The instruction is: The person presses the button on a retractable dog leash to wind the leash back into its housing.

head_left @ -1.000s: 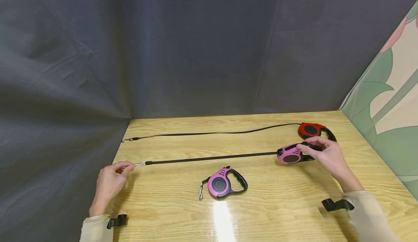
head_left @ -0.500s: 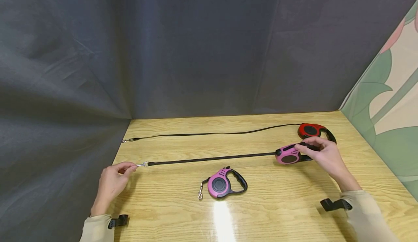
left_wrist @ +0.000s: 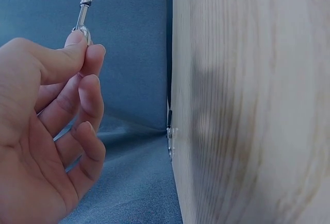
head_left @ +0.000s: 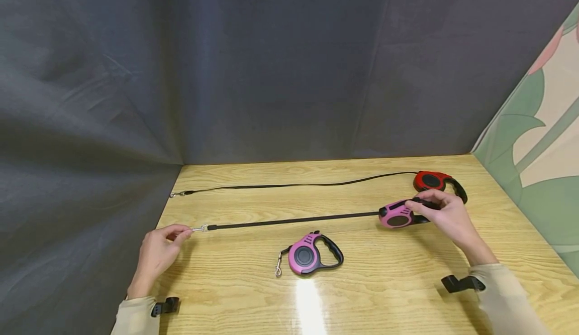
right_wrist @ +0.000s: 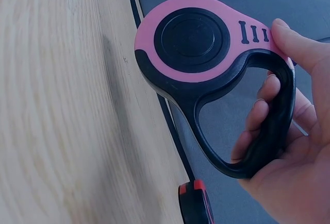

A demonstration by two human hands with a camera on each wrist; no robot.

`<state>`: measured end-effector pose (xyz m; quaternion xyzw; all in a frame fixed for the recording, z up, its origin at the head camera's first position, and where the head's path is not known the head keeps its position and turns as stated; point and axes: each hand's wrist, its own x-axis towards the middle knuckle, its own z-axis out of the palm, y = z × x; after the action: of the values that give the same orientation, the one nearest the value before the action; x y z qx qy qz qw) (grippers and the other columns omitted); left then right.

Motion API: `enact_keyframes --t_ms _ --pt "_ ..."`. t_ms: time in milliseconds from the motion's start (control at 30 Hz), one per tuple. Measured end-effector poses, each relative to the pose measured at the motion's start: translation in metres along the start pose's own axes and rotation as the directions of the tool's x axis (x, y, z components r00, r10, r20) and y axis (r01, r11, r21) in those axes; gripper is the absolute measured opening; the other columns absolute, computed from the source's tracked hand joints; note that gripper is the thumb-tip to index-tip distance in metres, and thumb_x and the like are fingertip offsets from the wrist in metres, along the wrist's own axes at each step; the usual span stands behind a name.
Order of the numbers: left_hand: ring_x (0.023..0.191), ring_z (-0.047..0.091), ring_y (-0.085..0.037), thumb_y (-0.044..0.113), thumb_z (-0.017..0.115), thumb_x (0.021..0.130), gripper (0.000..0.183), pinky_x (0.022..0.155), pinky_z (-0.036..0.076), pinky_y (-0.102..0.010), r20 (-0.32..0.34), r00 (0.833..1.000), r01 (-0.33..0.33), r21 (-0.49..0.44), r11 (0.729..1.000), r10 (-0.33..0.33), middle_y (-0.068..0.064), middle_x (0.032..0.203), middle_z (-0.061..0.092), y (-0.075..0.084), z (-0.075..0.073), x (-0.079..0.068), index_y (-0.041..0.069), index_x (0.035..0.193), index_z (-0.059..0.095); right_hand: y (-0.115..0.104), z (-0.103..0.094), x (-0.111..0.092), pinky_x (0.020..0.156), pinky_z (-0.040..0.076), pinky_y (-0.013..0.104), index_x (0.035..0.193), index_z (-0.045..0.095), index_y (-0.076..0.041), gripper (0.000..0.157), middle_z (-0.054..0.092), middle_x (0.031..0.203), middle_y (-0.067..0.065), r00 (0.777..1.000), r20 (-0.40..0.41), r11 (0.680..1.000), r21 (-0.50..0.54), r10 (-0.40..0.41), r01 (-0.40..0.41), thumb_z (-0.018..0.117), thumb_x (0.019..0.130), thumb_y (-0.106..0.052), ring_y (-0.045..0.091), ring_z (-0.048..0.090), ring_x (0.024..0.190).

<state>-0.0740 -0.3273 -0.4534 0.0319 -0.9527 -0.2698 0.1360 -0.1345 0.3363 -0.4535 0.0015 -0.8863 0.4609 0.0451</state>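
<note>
Fingers of L hand (head_left: pixel 158 255) pinching clip (left_wrist: pixel 82 15), R hand (head_left: pixel 447 218) holding pink leash (head_left: pixel 397 218) by blk handle (right_wrist: pixel 281 110), strap (head_left: pixel 294 220) straight btwn, red leash (head_left: pixel 427 180) behind.

We see pink on the upper casing (head_left: pixel 396 215), with a black disc, black bone-shaped marks and a black handle (right_wrist: pixel 281 113). Its strap (head_left: pixel 294 220) is black, its clip (left_wrist: pixel 82 15) silver. The nearer leash (head_left: pixel 304 256) repeats that pink and black; the far leash (head_left: pixel 429 180) is red and black. We find brown-streaked grain on the yellowish wooden table (head_left: pixel 235 274), dark blue-grey on the curtain (head_left: pixel 280 74), plain beige on the sleeves (head_left: pixel 506 295), and green and pink plant shapes over cream on the side panel (head_left: pixel 547 139).
</note>
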Motion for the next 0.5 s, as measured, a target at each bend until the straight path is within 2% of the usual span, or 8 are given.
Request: enact_keyframes --t_ms 300,500 --pt "0.076 0.070 -0.015 0.024 0.081 0.097 0.009 0.059 0.046 -0.026 -0.006 1.000 -0.017 -0.006 1.000 0.017 0.001 0.083 0.080 -0.0003 0.0021 -0.0006 0.016 0.100 0.085 -0.0044 0.0035 -0.0012 0.071 0.048 0.020 0.118 0.071 -0.003 0.039 0.067 0.093 -0.028 1.000 -0.010 1.000 0.011 -0.025 0.025 0.082 0.096 -0.033 -0.004 0.058 0.089" --pt "0.076 0.070 -0.015 0.022 0.081 0.096 0.007 0.062 0.047 -0.027 -0.014 1.000 -0.022 -0.001 1.000 0.022 0.002 0.082 0.079 0.0006 0.0036 -0.0006 0.016 0.098 0.085 -0.0051 0.0050 -0.0015 0.072 0.048 0.019 0.116 0.072 -0.003 0.037 0.067 0.094 -0.029 0.999 -0.016 0.999 0.012 -0.039 0.039 0.083 0.096 -0.032 -0.004 0.058 0.089"
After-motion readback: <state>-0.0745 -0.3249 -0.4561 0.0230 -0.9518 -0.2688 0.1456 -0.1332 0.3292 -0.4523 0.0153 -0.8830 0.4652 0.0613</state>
